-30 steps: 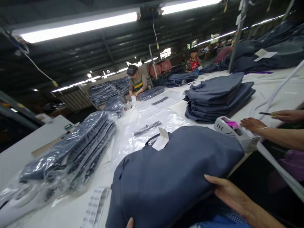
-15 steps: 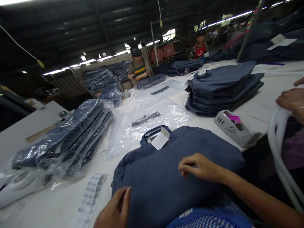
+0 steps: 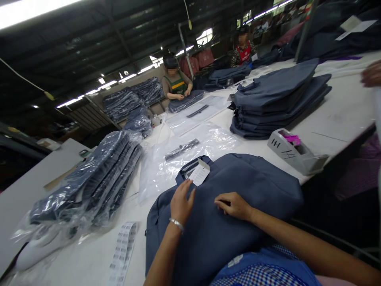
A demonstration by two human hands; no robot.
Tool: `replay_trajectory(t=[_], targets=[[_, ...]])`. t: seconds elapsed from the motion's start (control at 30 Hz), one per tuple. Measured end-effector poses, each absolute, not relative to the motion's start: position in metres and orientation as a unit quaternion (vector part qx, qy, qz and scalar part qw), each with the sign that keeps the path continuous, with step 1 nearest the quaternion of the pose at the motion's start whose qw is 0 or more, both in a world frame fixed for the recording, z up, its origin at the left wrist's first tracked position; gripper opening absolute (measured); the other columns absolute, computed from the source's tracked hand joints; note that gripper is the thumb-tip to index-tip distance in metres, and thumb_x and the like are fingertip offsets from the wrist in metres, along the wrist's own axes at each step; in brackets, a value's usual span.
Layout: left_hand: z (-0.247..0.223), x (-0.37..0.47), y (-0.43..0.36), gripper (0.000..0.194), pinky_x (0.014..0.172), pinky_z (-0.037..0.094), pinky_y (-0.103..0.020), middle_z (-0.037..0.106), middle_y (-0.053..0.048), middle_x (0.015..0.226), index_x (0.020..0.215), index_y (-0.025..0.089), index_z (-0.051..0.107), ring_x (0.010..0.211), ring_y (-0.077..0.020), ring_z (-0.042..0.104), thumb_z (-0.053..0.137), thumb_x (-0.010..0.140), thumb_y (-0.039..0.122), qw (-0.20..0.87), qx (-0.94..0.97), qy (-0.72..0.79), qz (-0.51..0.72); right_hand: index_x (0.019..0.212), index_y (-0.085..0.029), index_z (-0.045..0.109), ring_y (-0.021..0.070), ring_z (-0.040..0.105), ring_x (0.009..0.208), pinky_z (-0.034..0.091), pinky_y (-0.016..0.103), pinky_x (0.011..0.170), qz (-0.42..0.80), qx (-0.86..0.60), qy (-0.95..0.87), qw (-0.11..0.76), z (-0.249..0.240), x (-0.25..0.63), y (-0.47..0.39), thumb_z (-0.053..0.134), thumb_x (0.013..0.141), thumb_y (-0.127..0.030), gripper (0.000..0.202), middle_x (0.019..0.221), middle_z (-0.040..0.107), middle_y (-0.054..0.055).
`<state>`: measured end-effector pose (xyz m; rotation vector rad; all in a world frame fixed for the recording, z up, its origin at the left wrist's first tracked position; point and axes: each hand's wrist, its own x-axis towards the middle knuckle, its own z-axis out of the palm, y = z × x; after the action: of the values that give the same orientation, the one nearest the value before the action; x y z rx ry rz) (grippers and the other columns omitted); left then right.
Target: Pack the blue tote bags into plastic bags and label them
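Observation:
A dark blue bag (image 3: 238,178) lies flat before me, its handle (image 3: 186,169) toward the far side. Attached at the handle is a white paper hang tag (image 3: 200,173), partly folded. My left hand (image 3: 181,202), with a bracelet at the wrist, reaches over the bag. Its fingers are stretched out and the thumb stands apart, the fingertips at the lower edge of the tag; whether they touch it I cannot tell. Over the middle of the bag, my right hand (image 3: 233,205) is closed with curled fingers. Anything inside it is hidden.
Clear plastic bags (image 3: 217,139) lie flat beyond the bag. Plastic-wrapped bags (image 3: 86,174) are stacked at left, near a strip of barcode stickers (image 3: 122,254). A pile of blue bags (image 3: 274,99) and a grey dispenser (image 3: 294,153) stand right. Co-workers (image 3: 177,81) are across the table.
My left hand has moved up and forward from the bag's near left edge to the hang tag. My right hand has shifted slightly left, still closed. The neighbour's hand at right has drawn back.

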<state>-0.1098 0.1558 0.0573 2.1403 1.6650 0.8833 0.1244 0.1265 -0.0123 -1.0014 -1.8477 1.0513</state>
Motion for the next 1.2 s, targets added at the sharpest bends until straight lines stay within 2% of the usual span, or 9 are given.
replay_trajectory(t=[0.07, 0.2, 0.4, 0.47, 0.53, 0.67, 0.8, 1.03, 1.2], targets=[[0.065, -0.096, 0.201, 0.045, 0.115, 0.028, -0.044, 0.059, -0.01, 0.134, 0.119, 0.026, 0.065, 0.133, -0.029, 0.045, 0.074, 0.075, 0.028, 0.2, 0.708, 0.589, 0.334, 0.092, -0.019, 0.068, 0.011, 0.06, 0.052, 0.051, 0.025, 0.062, 0.406, -0.397, -0.715, 0.407, -0.015, 0.124, 0.127, 0.05, 0.095, -0.04, 0.028, 0.077, 0.069, 0.002], [0.055, -0.082, 0.256, 0.064, 0.104, 0.037, -0.049, 0.071, -0.012, 0.105, 0.109, 0.025, 0.069, 0.114, -0.0356, 0.058, 0.089, 0.048, 0.019, 0.228, 0.674, 0.625, 0.322, 0.11, -0.022, 0.066, 0.0171, 0.068, 0.079, 0.056, 0.032, 0.08, 0.327, -0.441, -0.668, 0.503, -0.02, 0.126, 0.131, 0.051, 0.095, -0.036, 0.025, 0.102, 0.07, 0.006], [0.042, -0.081, 0.233, 0.051, 0.082, 0.047, -0.036, 0.071, -0.002, 0.079, 0.11, 0.031, 0.07, 0.073, -0.0219, 0.063, 0.082, 0.061, 0.021, 0.246, 0.678, 0.607, 0.334, 0.151, -0.029, 0.027, 0.0269, 0.045, 0.133, 0.05, 0.042, 0.101, 0.2, -0.48, -0.627, 0.58, -0.012, 0.121, 0.171, 0.06, 0.09, -0.033, 0.069, 0.155, 0.032, 0.009], [0.042, -0.081, 0.218, 0.038, 0.078, 0.048, -0.035, 0.07, -0.003, 0.079, 0.104, 0.028, 0.073, 0.071, -0.0207, 0.062, 0.078, 0.066, 0.022, 0.252, 0.677, 0.598, 0.346, 0.154, -0.028, 0.02, 0.0289, 0.043, 0.134, 0.043, 0.046, 0.107, 0.158, -0.493, -0.639, 0.569, -0.006, 0.117, 0.19, 0.066, 0.086, -0.032, 0.082, 0.153, 0.034, 0.011], [0.043, -0.081, 0.208, 0.025, 0.08, 0.048, -0.035, 0.07, -0.005, 0.085, 0.096, 0.026, 0.075, 0.076, -0.0217, 0.062, 0.074, 0.07, 0.025, 0.252, 0.67, 0.594, 0.366, 0.153, -0.026, 0.024, 0.0289, 0.052, 0.122, 0.043, 0.046, 0.105, 0.13, -0.512, -0.64, 0.557, -0.001, 0.115, 0.207, 0.069, 0.084, -0.03, 0.082, 0.142, 0.049, 0.011], [0.046, -0.086, 0.203, 0.018, 0.093, 0.045, -0.038, 0.07, -0.007, 0.095, 0.092, 0.026, 0.076, 0.093, -0.0252, 0.062, 0.071, 0.075, 0.03, 0.252, 0.643, 0.596, 0.41, 0.118, -0.028, 0.067, 0.025, 0.06, 0.097, 0.048, 0.041, 0.091, 0.077, -0.539, -0.635, 0.548, 0.009, 0.118, 0.222, 0.062, 0.089, -0.028, 0.03, 0.106, 0.068, 0.006], [0.049, -0.084, 0.207, 0.019, 0.09, 0.048, -0.037, 0.072, -0.006, 0.093, 0.09, 0.026, 0.076, 0.093, -0.0261, 0.063, 0.072, 0.074, 0.034, 0.292, 0.599, 0.6, 0.442, 0.099, -0.028, 0.075, 0.0233, 0.06, 0.091, 0.046, 0.04, 0.089, 0.035, -0.525, -0.65, 0.548, 0.016, 0.123, 0.212, 0.061, 0.091, -0.03, 0.016, 0.094, 0.072, 0.005], [0.033, -0.059, 0.203, 0.057, 0.064, 0.056, -0.032, 0.072, -0.008, 0.092, 0.123, 0.021, 0.061, 0.076, -0.0213, 0.067, 0.075, 0.071, 0.041, 0.489, 0.476, 0.573, 0.454, 0.119, -0.027, 0.067, 0.021, 0.064, 0.109, 0.051, 0.038, 0.1, 0.146, -0.418, -0.685, 0.579, 0.002, 0.099, 0.185, 0.057, 0.092, -0.022, 0.029, 0.116, 0.07, 0.005], [0.017, -0.055, 0.199, 0.057, 0.062, 0.057, -0.03, 0.07, -0.011, 0.088, 0.102, 0.014, 0.066, 0.072, -0.0183, 0.067, 0.062, 0.075, 0.064, 0.582, 0.372, 0.558, 0.46, 0.128, -0.023, 0.061, 0.0221, 0.058, 0.121, 0.048, 0.042, 0.106, 0.168, -0.361, -0.755, 0.521, -0.022, 0.086, 0.183, 0.056, 0.091, -0.017, 0.039, 0.126, 0.066, 0.008]])
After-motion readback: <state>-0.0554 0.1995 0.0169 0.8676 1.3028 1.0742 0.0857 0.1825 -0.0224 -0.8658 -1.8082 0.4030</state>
